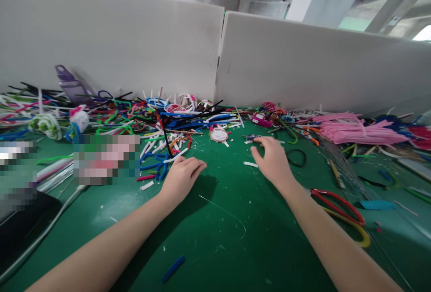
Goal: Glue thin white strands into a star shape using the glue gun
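My left hand rests on the green table with its fingers curled into a loose fist, and nothing shows in it. Just beyond its knuckles lies a heap of coloured pipe cleaners. My right hand hovers low over the mat, palm down, fingers bent and apart, holding nothing. A short white scrap lies by its thumb. A small round white-and-pink piece sits between the hands, farther back. A thin clear wire curves across the mat.
White partition boards wall the back. A bundle of pink pipe cleaners lies at the right, red and yellow handled pliers beside my right forearm, a black ring past the right hand, and a blue scrap near the front.
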{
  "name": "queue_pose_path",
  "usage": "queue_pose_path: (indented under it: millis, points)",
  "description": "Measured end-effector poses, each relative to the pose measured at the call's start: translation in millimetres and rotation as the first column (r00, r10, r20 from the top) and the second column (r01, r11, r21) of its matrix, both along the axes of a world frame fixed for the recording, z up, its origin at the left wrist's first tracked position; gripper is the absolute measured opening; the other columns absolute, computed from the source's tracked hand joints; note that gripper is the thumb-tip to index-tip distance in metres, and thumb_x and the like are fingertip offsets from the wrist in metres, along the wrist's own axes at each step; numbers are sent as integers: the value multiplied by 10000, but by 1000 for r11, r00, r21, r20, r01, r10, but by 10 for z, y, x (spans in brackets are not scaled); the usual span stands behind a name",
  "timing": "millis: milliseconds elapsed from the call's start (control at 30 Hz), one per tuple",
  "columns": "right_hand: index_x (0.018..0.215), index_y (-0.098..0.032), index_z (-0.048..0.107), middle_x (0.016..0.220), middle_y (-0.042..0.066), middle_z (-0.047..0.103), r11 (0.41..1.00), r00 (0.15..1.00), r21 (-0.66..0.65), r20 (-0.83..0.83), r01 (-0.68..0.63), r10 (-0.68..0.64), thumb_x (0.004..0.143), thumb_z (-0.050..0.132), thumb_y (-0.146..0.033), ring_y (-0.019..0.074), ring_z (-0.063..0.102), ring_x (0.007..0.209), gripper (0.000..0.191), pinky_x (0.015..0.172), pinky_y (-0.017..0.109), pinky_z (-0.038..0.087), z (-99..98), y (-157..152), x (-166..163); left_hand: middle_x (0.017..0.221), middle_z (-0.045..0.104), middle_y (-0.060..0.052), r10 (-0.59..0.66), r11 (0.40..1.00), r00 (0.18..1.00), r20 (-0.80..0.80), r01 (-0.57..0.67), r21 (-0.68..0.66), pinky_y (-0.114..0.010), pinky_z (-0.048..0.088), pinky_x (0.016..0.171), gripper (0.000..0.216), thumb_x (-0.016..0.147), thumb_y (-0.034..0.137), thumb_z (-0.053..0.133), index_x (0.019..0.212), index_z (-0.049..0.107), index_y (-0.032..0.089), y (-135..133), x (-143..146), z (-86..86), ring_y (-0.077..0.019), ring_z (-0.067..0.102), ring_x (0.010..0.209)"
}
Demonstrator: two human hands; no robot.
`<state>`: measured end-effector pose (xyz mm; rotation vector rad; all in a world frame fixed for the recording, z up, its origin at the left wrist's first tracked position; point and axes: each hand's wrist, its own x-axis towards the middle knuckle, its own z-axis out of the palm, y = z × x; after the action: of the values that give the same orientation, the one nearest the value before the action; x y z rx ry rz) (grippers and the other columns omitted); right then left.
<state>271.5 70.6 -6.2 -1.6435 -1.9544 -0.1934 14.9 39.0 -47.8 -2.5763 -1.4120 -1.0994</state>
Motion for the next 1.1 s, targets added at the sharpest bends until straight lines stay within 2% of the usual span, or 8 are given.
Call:
queue_pose_path:
  millis: [67, 133, 200, 267, 433, 633, 800, 1100]
  points:
    - [860, -173, 607, 900, 56, 620, 964, 981, -181, -42, -196, 192, 827, 427, -274, 153, 549, 768, 208, 710, 286, 405, 88, -222, -138, 850, 691, 19, 2, 1000, 1000, 0, -2, -5, -302, 357, 670, 181, 899, 264, 447, 793, 574, 190, -2, -2, 0, -136, 606, 713]
    - [792, -199, 616, 822, 19, 628, 861, 931, -367, -44, -352, 362, 819, 462, -298, 122, 544, 692, 185, 625, 248, 385, 153, -456, -265, 847, 691, 19, 4, 1000, 1000, 2, -4, -6, -302, 356, 671, 178, 898, 264, 448, 800, 579, 194, -3, -3, -1, -138, 608, 721]
    - [798, -204, 625, 805, 10, 637, 756, 876, -505, -1, -416, 482, 781, 539, -339, 120, 552, 685, 161, 579, 234, 364, 176, -662, -376, 843, 691, 15, 2, 1000, 1000, 3, -2, -3, -304, 358, 677, 181, 897, 268, 446, 809, 587, 197, -3, -2, -1, -141, 611, 728]
    - [815, -195, 616, 780, 15, 642, 720, 824, -547, 91, -428, 559, 791, 539, -345, 128, 562, 676, 171, 562, 239, 349, 143, -812, -464, 840, 693, 11, 2, 1000, 1000, 7, -2, 3, -307, 359, 680, 195, 897, 272, 443, 797, 591, 195, -3, 0, 1, -141, 614, 726]
    - [712, -159, 550, 676, 27, 614, 781, 661, -449, 430, -435, 615, 751, 498, -75, 149, 553, 601, 106, 492, 254, 275, -76, -945, -558, 845, 699, 8, 4, 1000, 1000, 21, -4, 4, -307, 362, 674, 217, 897, 272, 440, 765, 594, 194, -8, 7, 10, -137, 614, 706]
    - [677, -152, 525, 646, 39, 617, 794, 606, -514, 531, -324, 592, 590, 506, 49, 156, 560, 532, 219, 414, 251, 183, -71, -957, -583, 840, 695, 8, 6, 1000, 1000, 20, -6, -3, -306, 360, 679, 200, 892, 275, 450, 789, 603, 200, -9, 9, 6, -140, 612, 713]
    - [662, -148, 544, 569, 45, 607, 805, 659, -554, 527, -213, 537, 635, 519, -15, 168, 569, 484, 139, 396, 251, 149, 47, -899, -638, 840, 693, 8, 8, 1000, 1000, 8, -8, -2, -307, 362, 686, 197, 890, 272, 455, 789, 606, 196, -9, 9, 6, -142, 613, 718]
    - [696, -166, 514, 641, 10, 603, 812, 798, -467, 306, -350, 519, 697, 476, -154, 108, 513, 539, 40, 473, 235, 182, 149, -720, -485, 835, 694, -2, -3, 1000, 1000, 13, 2, 14, -311, 369, 680, 196, 891, 274, 449, 797, 604, 197, 1, 3, 0, -146, 619, 720]
